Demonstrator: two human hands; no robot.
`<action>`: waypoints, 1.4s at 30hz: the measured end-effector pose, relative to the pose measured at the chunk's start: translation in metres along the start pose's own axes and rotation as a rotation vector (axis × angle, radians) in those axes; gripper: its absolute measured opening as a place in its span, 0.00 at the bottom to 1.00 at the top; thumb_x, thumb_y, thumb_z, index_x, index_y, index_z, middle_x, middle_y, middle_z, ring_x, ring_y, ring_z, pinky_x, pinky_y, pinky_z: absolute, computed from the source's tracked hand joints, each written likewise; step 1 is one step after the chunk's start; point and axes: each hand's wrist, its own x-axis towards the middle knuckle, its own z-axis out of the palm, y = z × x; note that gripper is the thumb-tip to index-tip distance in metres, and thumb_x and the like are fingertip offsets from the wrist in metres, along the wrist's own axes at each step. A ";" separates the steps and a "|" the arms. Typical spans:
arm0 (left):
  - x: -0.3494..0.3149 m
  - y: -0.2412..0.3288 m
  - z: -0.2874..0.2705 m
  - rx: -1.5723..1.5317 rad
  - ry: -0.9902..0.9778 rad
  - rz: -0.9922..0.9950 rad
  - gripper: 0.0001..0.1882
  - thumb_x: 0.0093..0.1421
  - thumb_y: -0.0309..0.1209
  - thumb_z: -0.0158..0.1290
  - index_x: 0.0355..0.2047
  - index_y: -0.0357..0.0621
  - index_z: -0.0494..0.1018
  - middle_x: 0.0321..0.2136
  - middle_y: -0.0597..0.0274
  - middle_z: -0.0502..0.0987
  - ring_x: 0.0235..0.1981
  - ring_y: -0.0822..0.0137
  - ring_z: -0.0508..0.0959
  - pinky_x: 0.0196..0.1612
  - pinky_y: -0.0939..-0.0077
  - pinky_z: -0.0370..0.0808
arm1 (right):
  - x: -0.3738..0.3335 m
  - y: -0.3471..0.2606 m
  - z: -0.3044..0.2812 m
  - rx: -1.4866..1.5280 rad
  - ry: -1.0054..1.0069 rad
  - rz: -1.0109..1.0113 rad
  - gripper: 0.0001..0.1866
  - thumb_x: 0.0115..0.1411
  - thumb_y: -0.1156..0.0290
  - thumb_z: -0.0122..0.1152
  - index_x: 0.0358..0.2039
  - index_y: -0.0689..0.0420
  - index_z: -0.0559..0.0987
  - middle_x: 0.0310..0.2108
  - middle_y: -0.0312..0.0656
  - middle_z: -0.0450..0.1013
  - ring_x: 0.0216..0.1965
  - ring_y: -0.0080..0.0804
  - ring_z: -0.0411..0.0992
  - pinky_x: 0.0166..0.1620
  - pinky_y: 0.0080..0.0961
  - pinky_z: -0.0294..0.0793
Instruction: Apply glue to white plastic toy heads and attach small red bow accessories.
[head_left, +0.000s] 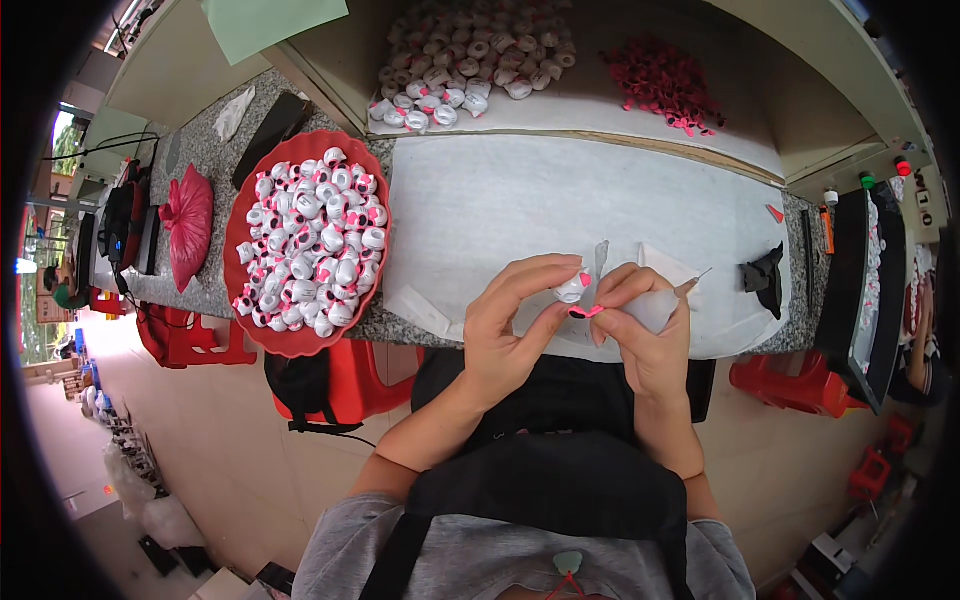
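Observation:
Over the white sheet (480,200) on the worktable, my left hand (505,335) pinches a small rounded white toy-like piece (570,291) with a pink patch between thumb and fingertips. Close beside it, the thumb and finger of my right hand (648,345) grip a small pink part (586,312), which appears to touch or nearly touch the white piece. Tucked in the same right hand is a translucent squeeze bottle (654,311) with a thin needle-like tip pointing up and to the right. The exact contact between the two small parts is hidden by fingertips.
To the left stands a red scalloped tray (243,190) heaped with white-and-pink pieces. On the shelf ahead lie a pile of white pieces (470,55) and a pile of pink parts (665,85). A black scrap (765,278) and an orange pen (827,230) lie to the right.

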 end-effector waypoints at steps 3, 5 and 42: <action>0.000 -0.001 -0.001 0.069 -0.009 0.065 0.15 0.41 0.15 0.50 0.33 0.36 0.68 0.35 0.53 0.70 0.38 0.61 0.70 0.40 0.76 0.67 | 0.000 0.003 0.003 0.021 0.034 0.023 0.06 0.41 0.86 0.51 0.22 0.64 0.67 0.26 0.44 0.62 0.20 0.26 0.63 0.21 0.18 0.63; -0.001 0.000 -0.004 0.079 -0.101 0.104 0.16 0.44 0.14 0.47 0.36 0.35 0.65 0.38 0.49 0.67 0.41 0.60 0.67 0.44 0.73 0.63 | -0.001 0.005 0.004 0.017 0.055 0.017 0.06 0.41 0.86 0.51 0.22 0.64 0.67 0.27 0.44 0.62 0.20 0.26 0.63 0.21 0.17 0.63; -0.006 0.001 -0.012 -0.498 -0.223 -0.261 0.14 0.48 0.17 0.46 0.38 0.34 0.66 0.39 0.53 0.68 0.41 0.67 0.68 0.44 0.76 0.64 | -0.008 0.004 0.006 -0.107 -0.022 -0.024 0.11 0.43 0.81 0.57 0.31 0.64 0.71 0.20 0.39 0.68 0.20 0.18 0.65 0.21 0.12 0.64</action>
